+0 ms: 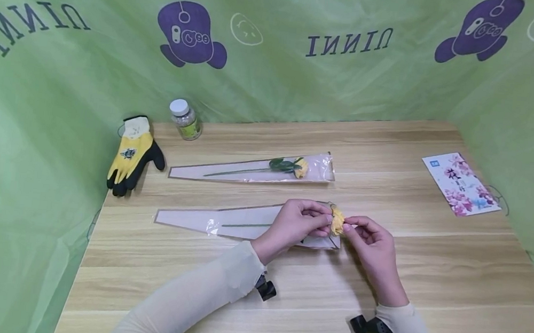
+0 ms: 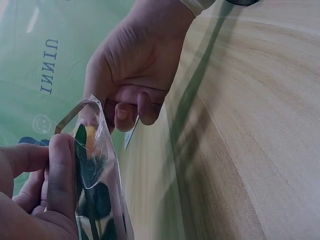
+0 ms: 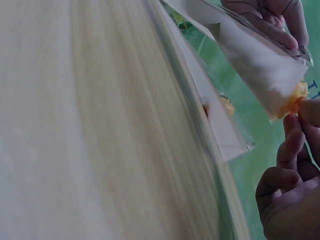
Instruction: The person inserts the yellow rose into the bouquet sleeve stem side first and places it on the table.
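Observation:
A yellow artificial rose [image 1: 337,221] sticks its head out of the open wide end of a clear-fronted, pale-backed flower sleeve [image 1: 184,219]. Its green stem [image 1: 247,225] runs inside toward the narrow end. My left hand [image 1: 290,225] grips the sleeve's wide end between thumb and fingers, beside the bloom. With thumb and forefinger, my right hand [image 1: 375,246] pinches the petals from the other side. Dark green leaves [image 2: 100,200] show through the film in the left wrist view. The right wrist view has the sleeve's pale back [image 3: 260,60] tilted above the table.
Behind lies a second sleeve [image 1: 184,172] holding another yellow rose [image 1: 301,168]. A yellow-black work glove [image 1: 133,156] and a white-capped jar [image 1: 186,120] are at the back left. A floral-printed card [image 1: 461,184] lies at the right. Green curtains enclose the wooden table [image 1: 453,291].

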A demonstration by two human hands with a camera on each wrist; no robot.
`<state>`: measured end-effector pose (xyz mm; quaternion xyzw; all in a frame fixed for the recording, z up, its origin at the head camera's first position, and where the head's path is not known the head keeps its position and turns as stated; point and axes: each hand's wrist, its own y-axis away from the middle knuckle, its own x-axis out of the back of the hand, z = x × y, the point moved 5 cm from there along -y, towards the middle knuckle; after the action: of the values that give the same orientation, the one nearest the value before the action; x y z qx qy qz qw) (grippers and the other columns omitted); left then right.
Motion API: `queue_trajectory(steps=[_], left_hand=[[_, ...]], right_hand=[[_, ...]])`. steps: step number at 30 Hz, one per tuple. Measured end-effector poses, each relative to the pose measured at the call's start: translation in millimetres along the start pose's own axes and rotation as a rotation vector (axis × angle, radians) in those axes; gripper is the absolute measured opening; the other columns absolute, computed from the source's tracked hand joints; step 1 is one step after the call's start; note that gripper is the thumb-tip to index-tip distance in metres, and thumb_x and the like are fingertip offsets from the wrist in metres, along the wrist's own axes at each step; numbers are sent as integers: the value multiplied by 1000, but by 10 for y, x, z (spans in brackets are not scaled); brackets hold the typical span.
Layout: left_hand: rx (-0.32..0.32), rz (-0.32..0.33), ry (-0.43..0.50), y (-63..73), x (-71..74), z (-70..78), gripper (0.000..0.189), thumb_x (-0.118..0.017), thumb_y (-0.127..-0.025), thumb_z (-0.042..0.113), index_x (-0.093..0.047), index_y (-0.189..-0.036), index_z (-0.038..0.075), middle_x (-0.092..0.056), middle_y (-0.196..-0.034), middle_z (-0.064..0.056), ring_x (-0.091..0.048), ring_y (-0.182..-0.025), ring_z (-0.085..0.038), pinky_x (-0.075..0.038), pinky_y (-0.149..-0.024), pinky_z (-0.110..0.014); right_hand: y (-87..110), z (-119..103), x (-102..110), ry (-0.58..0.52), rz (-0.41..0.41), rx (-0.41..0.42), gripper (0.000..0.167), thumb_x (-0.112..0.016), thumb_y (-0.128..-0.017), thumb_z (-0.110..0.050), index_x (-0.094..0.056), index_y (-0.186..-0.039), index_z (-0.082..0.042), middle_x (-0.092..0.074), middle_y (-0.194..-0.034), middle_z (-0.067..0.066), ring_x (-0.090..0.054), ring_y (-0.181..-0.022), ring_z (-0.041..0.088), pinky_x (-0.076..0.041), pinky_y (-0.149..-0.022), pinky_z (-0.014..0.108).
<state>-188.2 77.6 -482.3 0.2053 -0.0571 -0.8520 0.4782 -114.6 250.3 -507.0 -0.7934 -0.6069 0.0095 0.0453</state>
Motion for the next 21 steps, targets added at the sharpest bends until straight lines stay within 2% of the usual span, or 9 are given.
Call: queue_trajectory(steps=[6, 9, 14, 18, 21], left_hand=[[-8, 7, -2, -5, 13, -1, 10, -74, -89, -4, -74, -99, -4, -73, -85, -16, -70, -67, -18, -65, -69, -31], [-13, 7, -3, -5, 16, -4, 10, -75, -89, -4, -74, -99, -3, -73, -84, -16, -70, -67, -18, -65, -69, -31], [-27, 0, -19, -2, 18, -3, 10, -75, -89, -2, -74, -99, -3, -73, -85, -16, -71, -69, -18, -65, -71, -33], [-43, -6, -29, 6, 12, 3, 11, -76, -89, -1, -74, -100, -3, -73, -86, -18, -72, -70, -19, -65, -72, -34], [-49, -10, -34, 16, 2, 12, 12, -76, -89, -1, -73, -101, -4, -74, -87, -19, -72, -70, -18, -65, -72, -34]], right_hand=[[21, -20, -21, 32, -38, 53, 19, -66, -99, -3, -69, -113, 9, -68, -115, 17, -66, -103, 19, -57, -90, 21], [25, -34, -20, 23, -49, 98, 19, -63, -100, -1, -68, -114, 11, -66, -116, 20, -63, -110, 21, -55, -96, 22], [25, -40, -59, 33, -102, 126, 19, -62, -100, 0, -69, -114, 10, -66, -116, 21, -62, -113, 20, -52, -100, 23], [32, -41, -95, 56, -149, 128, 19, -61, -101, 0, -70, -115, 8, -67, -115, 21, -61, -113, 20, -51, -99, 21], [37, -49, -96, 59, -156, 131, 19, -61, -101, 0, -70, -115, 8, -67, -115, 22, -61, -113, 20, -51, -99, 21]])
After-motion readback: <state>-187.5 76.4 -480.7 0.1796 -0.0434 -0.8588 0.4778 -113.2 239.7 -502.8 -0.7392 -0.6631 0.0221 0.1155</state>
